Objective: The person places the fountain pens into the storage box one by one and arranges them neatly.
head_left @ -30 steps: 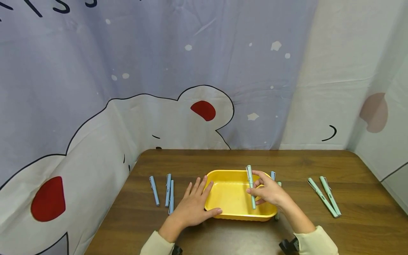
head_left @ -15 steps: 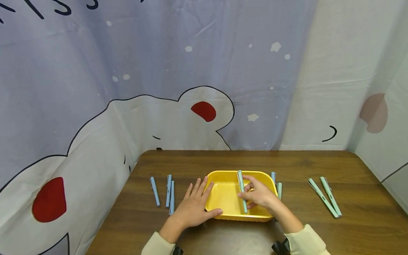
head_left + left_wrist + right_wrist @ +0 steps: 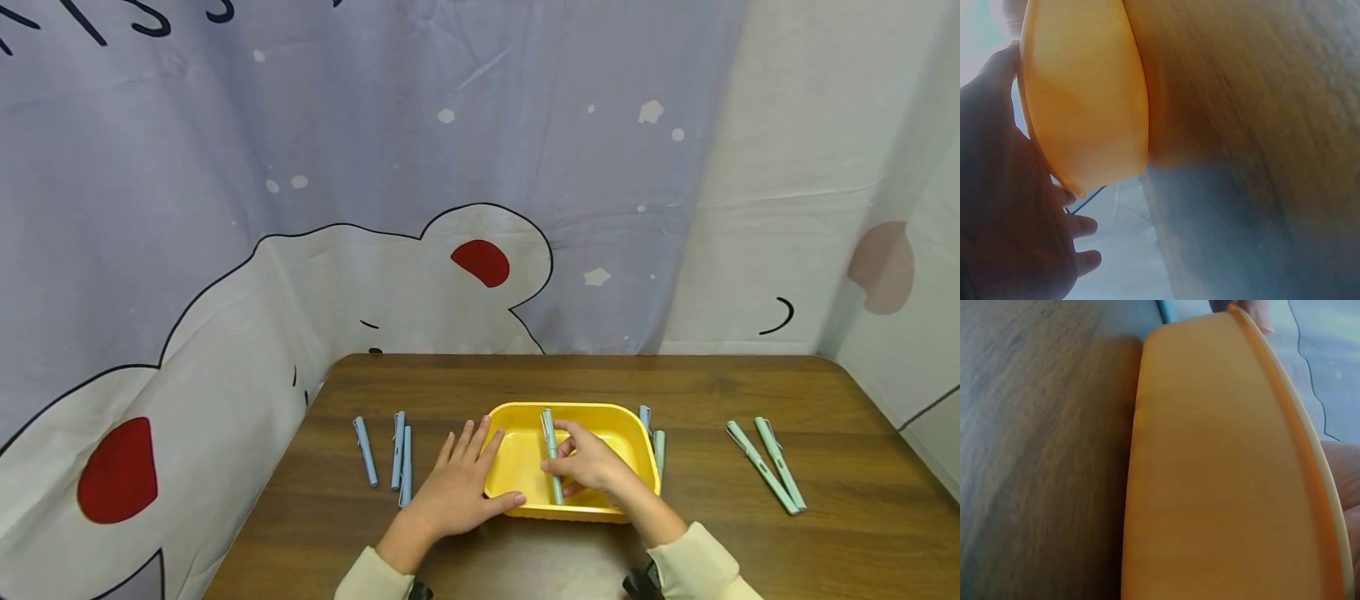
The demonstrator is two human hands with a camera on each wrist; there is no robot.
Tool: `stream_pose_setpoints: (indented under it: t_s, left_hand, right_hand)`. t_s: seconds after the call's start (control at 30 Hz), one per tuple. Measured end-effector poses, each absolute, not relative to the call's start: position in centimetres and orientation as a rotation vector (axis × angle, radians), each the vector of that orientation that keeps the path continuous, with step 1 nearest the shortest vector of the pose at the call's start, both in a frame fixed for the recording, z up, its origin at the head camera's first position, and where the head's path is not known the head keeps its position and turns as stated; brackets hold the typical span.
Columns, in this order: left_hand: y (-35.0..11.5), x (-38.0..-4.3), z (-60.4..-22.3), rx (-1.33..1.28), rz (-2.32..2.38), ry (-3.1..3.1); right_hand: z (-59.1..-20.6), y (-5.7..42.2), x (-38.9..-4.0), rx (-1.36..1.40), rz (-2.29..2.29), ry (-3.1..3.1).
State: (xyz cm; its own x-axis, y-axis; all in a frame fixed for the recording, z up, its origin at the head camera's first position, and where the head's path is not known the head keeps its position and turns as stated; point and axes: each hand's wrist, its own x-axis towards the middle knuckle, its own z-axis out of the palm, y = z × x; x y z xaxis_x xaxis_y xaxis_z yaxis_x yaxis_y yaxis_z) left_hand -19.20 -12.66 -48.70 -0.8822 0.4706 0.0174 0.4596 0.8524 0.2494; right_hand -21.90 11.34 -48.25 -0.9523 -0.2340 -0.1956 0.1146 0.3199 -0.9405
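Observation:
A yellow plastic tray (image 3: 600,412) sits on the wooden table. My left hand (image 3: 457,487) rests with fingers spread on the tray's left rim; in the left wrist view the same hand (image 3: 1010,206) lies along the rim. Over the inside of the tray, my right hand (image 3: 588,462) pinches a pale green pen (image 3: 551,450), clip end up, between thumb and fingers. Whether the pen's lower end touches the tray floor I cannot tell. The right wrist view shows mostly the tray's outer wall (image 3: 1222,456), with only part of the right hand (image 3: 1344,487) at the edge.
Several blue pens (image 3: 365,452) lie left of the tray. Right beside the tray are a blue pen (image 3: 644,417) and a green pen (image 3: 659,450), both partly hidden. Two green pens (image 3: 761,467) lie farther right on the table (image 3: 705,383). A printed curtain hangs behind.
My right hand has moved left and slightly down across the tray with the green pen in its fingers. The left hand stays on the rim.

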Motion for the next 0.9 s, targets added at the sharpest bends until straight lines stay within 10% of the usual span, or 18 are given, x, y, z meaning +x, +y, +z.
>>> stream_pose_setpoints:
  t_s: [0.9]
  left_hand:
    - [-12.8,-19.2,-48.6,0.756,0.375,2.962]
  right_hand:
    - [-48.4,6.6,-22.9,-0.121,-1.393,2.374]
